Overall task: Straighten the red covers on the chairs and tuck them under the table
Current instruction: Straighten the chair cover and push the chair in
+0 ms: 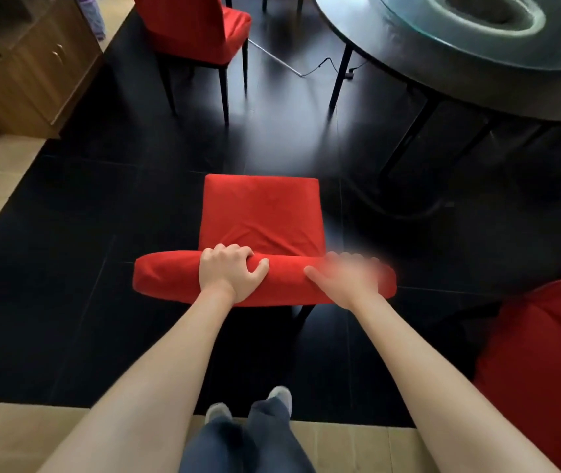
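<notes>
A chair in a red cover stands on the dark floor in front of me, its seat facing away, left of the round black table. My left hand grips the top of the covered backrest, fingers curled over its far edge. My right hand lies on the backrest top further right, blurred by motion, its fingers spread over the cloth. The cover shows creases on the seat near the backrest.
A second red-covered chair stands at the back left, apart from the table. A third red cover shows at the right edge. A glass turntable sits on the table. A wooden cabinet stands at the left; a cable lies on the floor.
</notes>
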